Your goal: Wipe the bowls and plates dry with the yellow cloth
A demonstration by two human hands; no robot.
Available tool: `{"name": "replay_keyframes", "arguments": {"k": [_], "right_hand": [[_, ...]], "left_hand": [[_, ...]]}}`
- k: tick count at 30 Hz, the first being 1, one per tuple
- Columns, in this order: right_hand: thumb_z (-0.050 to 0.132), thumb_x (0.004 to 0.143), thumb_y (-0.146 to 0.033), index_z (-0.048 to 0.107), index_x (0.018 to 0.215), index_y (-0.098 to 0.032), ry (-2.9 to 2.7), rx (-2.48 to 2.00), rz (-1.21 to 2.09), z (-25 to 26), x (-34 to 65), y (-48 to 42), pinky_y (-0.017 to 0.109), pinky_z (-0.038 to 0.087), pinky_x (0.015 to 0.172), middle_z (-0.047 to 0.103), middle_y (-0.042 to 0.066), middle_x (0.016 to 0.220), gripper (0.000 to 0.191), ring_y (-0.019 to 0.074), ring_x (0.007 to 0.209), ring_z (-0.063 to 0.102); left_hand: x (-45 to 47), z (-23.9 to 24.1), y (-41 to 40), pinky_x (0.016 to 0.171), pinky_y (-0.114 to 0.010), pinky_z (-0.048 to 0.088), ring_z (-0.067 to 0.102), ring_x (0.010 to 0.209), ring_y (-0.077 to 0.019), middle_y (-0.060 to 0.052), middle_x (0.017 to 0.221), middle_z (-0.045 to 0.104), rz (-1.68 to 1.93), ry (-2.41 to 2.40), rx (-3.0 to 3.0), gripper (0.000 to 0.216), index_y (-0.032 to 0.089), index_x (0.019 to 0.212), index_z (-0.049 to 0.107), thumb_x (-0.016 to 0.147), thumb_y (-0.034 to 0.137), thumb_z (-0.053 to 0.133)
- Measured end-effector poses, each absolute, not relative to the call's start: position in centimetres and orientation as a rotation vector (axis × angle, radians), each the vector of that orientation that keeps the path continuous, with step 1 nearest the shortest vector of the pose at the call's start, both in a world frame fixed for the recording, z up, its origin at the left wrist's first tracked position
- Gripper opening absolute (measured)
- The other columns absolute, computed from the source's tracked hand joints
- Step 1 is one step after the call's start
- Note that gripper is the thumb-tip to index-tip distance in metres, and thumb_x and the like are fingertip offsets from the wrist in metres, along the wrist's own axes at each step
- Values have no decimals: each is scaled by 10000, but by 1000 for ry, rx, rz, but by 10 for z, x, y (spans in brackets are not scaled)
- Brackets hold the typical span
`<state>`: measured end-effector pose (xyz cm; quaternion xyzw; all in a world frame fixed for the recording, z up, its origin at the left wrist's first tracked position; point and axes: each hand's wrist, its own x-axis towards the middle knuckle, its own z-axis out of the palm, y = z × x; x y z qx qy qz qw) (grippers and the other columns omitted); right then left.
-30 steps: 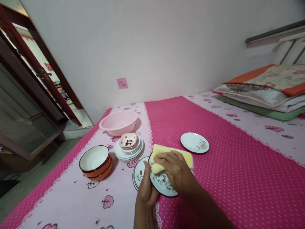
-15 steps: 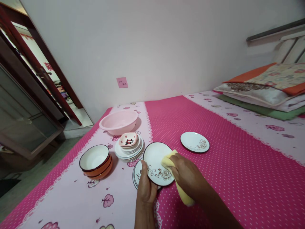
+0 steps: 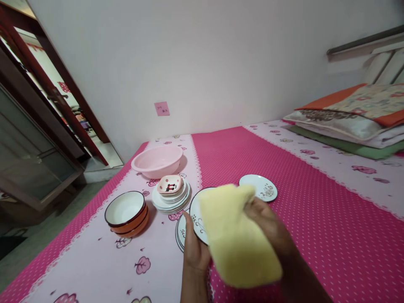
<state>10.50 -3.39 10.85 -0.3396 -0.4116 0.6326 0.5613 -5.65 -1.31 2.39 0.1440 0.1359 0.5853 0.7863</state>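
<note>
My left hand (image 3: 195,246) grips a white plate (image 3: 196,212) with a dark rim and brown flower pattern by its left edge, thumb on top. A yellow cloth (image 3: 238,240) hangs spread out from my right hand (image 3: 265,219), pinched at its upper corner. The cloth covers the right part of the held plate. Below and left of that plate, a stack of similar patterned plates (image 3: 181,230) rests on the bedspread, partly hidden by my left hand. Another flowered plate (image 3: 257,187) lies flat beyond my right hand.
To the left stand orange bowls (image 3: 129,214), stacked. Behind are white plates (image 3: 172,206) topped by a small square dish (image 3: 169,185), and a pink basin (image 3: 158,162). Folded bedding (image 3: 350,122) lies at the far right. A wall (image 3: 221,63) borders the bedspread (image 3: 315,219).
The yellow cloth, bunched against the plate before, now hangs open in front of it. My right hand has moved slightly right, off the plate. My left hand still holds the plate.
</note>
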Motion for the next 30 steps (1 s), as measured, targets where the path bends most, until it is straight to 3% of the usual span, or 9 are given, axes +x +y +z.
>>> {"name": "replay_keyframes", "arguments": {"k": [4, 9, 11, 14, 18, 22, 30], "right_hand": [[763, 786, -570, 649, 1216, -231, -660, -1015, 1136, 114, 135, -30, 399, 603, 634, 793, 93, 920, 560, 306, 756, 761], [751, 812, -547, 721, 1002, -206, -878, -1228, 599, 111, 138, -24, 311, 512, 505, 724, 42, 751, 391, 231, 621, 673], [694, 876, -461, 719, 989, -202, -1068, -1280, 258, 106, 130, -22, 312, 512, 546, 705, 34, 763, 283, 214, 641, 651], [560, 955, -250, 679, 1098, -203, -1346, -1157, -96, 96, 116, -19, 361, 560, 773, 712, 63, 950, 192, 231, 854, 683], [505, 958, -154, 596, 1251, -180, -1581, -1134, -50, 76, 99, -10, 416, 543, 933, 674, 114, 1113, 309, 262, 1061, 654], [555, 931, -201, 621, 1203, -181, -1685, -1321, 119, 60, 92, -3, 470, 536, 930, 674, 126, 1106, 280, 308, 1070, 638], [477, 951, -193, 654, 1208, -215, -1611, -1264, 249, 57, 94, -1, 426, 497, 972, 689, 92, 1147, 313, 274, 1102, 635]], "left_hand": [[-55, 17, -11, 1234, -507, 338, 513, 1426, -336, -122, 1419, 668, 1341, 256, 311, 657, 231, 1384, 666, 959, 695, 482], [-59, 13, -9, 1242, -537, 312, 501, 1434, -344, -110, 1406, 675, 1353, 231, 321, 648, 252, 1360, 686, 951, 710, 481], [-59, 13, -8, 1246, -529, 306, 500, 1436, -336, -105, 1395, 684, 1348, 239, 320, 631, 253, 1351, 693, 958, 699, 483], [-56, 14, -8, 1255, -514, 293, 496, 1440, -325, -101, 1385, 690, 1343, 254, 323, 609, 244, 1332, 707, 973, 678, 475], [-50, 18, -11, 1267, -497, 275, 478, 1455, -312, -104, 1394, 681, 1326, 275, 344, 572, 213, 1324, 712, 1013, 612, 445], [-45, 20, -13, 1270, -486, 279, 456, 1472, -304, -114, 1423, 659, 1315, 319, 327, 553, 189, 1349, 691, 1026, 569, 453], [-34, 24, -16, 1277, -471, 267, 450, 1477, -296, -114, 1360, 708, 1247, 326, 320, 528, 157, 1278, 734, 1032, 534, 458]]}}
